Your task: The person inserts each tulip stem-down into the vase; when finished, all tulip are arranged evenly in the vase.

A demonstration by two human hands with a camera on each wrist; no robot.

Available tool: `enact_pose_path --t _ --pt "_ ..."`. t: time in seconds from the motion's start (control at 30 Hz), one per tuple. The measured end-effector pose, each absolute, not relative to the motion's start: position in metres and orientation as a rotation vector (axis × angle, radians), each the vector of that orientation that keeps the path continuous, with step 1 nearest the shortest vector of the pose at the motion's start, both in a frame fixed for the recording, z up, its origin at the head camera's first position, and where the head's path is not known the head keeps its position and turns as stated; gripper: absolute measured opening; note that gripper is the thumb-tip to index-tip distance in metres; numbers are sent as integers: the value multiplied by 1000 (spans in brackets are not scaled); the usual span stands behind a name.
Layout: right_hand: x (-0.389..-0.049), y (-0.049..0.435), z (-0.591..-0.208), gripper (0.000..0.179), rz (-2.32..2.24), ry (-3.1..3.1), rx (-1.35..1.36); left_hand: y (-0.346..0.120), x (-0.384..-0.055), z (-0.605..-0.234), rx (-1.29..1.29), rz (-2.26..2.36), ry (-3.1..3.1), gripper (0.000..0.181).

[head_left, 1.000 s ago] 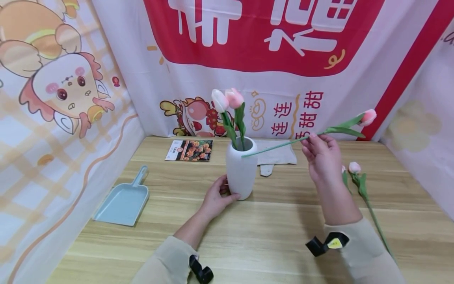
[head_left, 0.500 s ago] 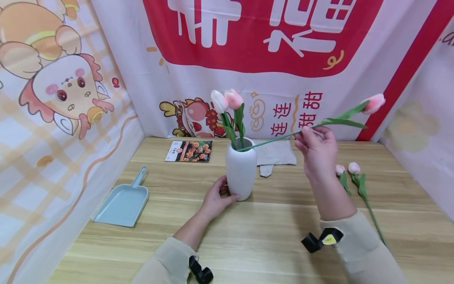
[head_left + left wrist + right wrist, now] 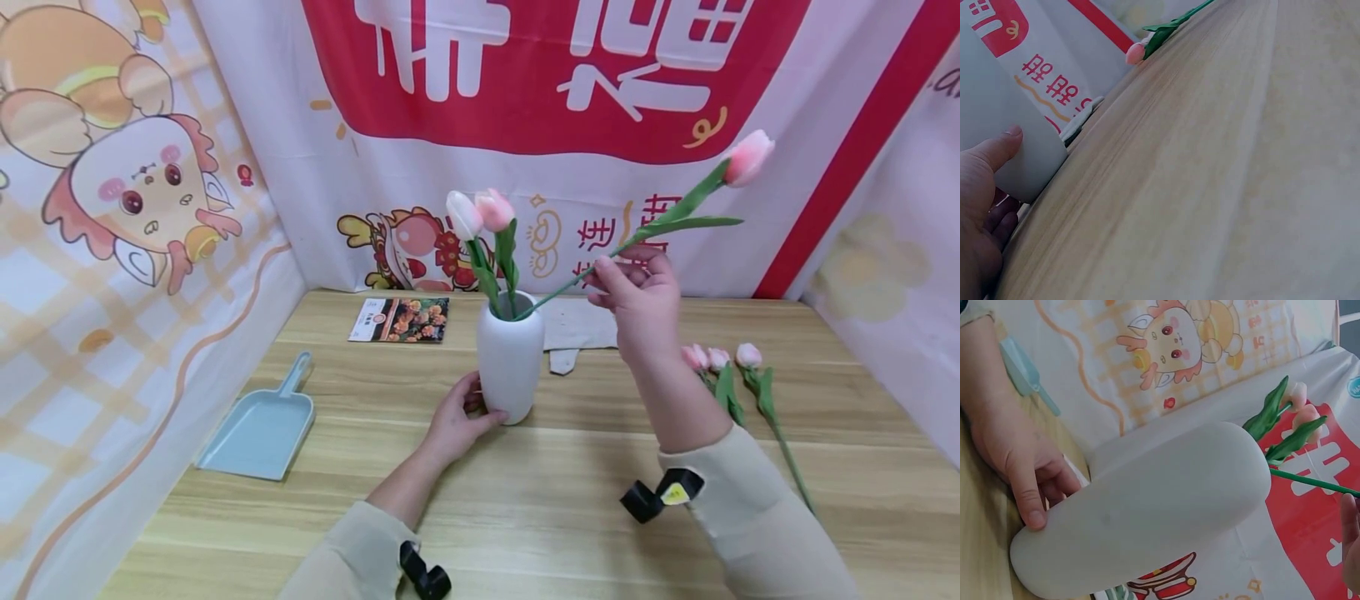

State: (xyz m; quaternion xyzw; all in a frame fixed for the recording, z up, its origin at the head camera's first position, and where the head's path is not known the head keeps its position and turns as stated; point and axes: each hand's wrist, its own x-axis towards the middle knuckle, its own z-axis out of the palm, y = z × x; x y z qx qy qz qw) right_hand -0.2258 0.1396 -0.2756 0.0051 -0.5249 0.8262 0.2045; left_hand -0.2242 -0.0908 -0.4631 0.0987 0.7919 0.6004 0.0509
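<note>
A white vase (image 3: 511,367) stands upright on the wooden table, a white tulip (image 3: 464,215) and a pink tulip (image 3: 495,210) rising from its mouth. Low on the vase's left side, my left hand (image 3: 457,422) grips it with thumb and fingers around the base; the left wrist view shows the thumb on the vase wall (image 3: 1029,156). My right hand (image 3: 643,304) pinches another pink tulip (image 3: 748,158) by its stem. That stem slants down leftward, and its lower end is inside the vase mouth, as the right wrist view of the green stem (image 3: 1313,480) also suggests.
Several pale pink tulips (image 3: 748,356) lie on the table at right, partly behind the right forearm. A light blue dustpan (image 3: 258,433) lies at left. A flower-picture packet (image 3: 401,319) and a grey cloth (image 3: 581,323) lie behind the vase. Printed fabric hangs at the back and sides.
My right hand has moved left, bringing the tulip closer and more upright. Its stem end has passed from in front of the vase rim into the mouth. The left hand stays put.
</note>
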Motion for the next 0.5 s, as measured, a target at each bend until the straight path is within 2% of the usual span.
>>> enact_pose_path --t 0.5 --pt "-232 117 -284 16 2071 -1904 106 -91 -225 -463 296 1822 2414 76"
